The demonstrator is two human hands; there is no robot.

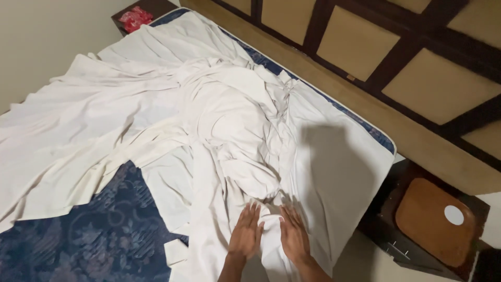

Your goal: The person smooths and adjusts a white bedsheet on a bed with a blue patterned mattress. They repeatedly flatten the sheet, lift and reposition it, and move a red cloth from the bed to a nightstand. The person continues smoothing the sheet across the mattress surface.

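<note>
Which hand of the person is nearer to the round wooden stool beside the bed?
The right hand is nearer. It lies flat on the white sheet, on the side toward the wooden stool. The left hand rests beside it, farther from the stool.

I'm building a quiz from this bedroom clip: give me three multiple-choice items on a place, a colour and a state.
1. Where do the left hand and right hand rest?
A. on the crumpled white bedsheet
B. on the wall
C. on the bedside table

2. What colour is the patterned mattress?
A. green
B. dark blue
C. yellow

3. How are the hands?
A. fisted
B. gripping a pillow
C. open and flat

Answers: 1 A, both palms lie on the sheet; 2 B, bare blue floral fabric shows lower left; 3 C, fingers are spread.
</note>
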